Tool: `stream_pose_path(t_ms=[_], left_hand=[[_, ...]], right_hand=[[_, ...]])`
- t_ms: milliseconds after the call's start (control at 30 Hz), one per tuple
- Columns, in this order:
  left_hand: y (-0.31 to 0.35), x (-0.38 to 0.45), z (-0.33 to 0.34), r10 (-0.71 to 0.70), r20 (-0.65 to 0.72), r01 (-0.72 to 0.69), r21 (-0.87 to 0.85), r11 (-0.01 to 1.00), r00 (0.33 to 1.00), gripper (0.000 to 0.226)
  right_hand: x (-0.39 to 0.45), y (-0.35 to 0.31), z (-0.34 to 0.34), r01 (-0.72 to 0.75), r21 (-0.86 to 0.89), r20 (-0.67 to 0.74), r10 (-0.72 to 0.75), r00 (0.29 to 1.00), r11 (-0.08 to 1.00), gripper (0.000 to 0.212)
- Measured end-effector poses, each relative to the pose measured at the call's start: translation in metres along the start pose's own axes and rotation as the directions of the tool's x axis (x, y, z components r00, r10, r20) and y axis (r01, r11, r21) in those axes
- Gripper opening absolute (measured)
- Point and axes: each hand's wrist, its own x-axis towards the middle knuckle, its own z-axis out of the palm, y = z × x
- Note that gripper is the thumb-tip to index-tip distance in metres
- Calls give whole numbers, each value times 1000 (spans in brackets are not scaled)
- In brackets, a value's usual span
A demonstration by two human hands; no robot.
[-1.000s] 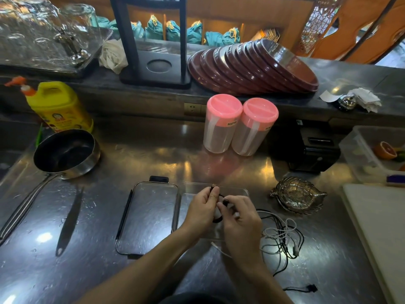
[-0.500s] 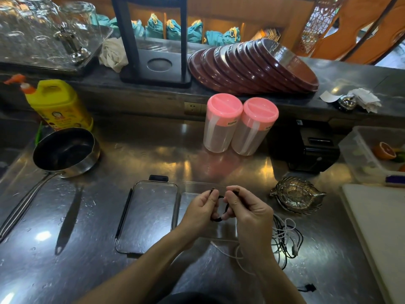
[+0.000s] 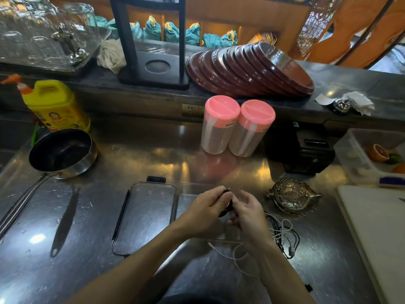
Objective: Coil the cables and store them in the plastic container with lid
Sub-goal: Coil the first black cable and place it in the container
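Compared with a second ago, the left hand [image 3: 208, 207] is now pinching the small black cable coil [image 3: 228, 205] tighter while the right hand [image 3: 247, 212] is curling its fingers around the coil's right side, both hovering over the open clear plastic container [image 3: 188, 200] near the steel counter's front edge. Looks like the black one is nearly wound, so I'd guess it's dropping in soon, with the tangled white and black cables [image 3: 282, 234] waiting beside it and the lid [image 3: 144, 216] lying to the container's left.

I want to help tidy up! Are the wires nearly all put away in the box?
Not yet. The lid is off and lies beside the clear container. The left hand and right hand are coiling a black cable above it. A tangle of loose cables on the counter is left, then the lid.
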Motion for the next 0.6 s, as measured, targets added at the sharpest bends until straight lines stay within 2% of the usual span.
stream_pose_path(t_ms=[167, 333, 433, 500, 600], left_hand=[[-8, 8, -5, -10, -70, 16, 87, 996, 998, 35], [-19, 13, -7, -56, -150, 82, 174, 981, 987, 34], [-23, 15, -6, -87, -207, 129, 201, 971, 974, 34], [-22, 15, -5, -97, -258, 157, 223, 962, 961, 35], [-18, 17, -8, -139, -252, 189, 187, 964, 958, 36]], right_hand=[[-7, 0, 1, -66, 24, 113, 63, 992, 998, 17], [-11, 7, 3, -82, 241, 193, 35, 981, 967, 16], [-13, 9, 2, -100, 304, 233, 28, 972, 947, 16], [-17, 6, 3, -101, 300, 275, 15, 961, 949, 14], [-20, 7, 6, -48, 207, 252, -6, 968, 977, 18]])
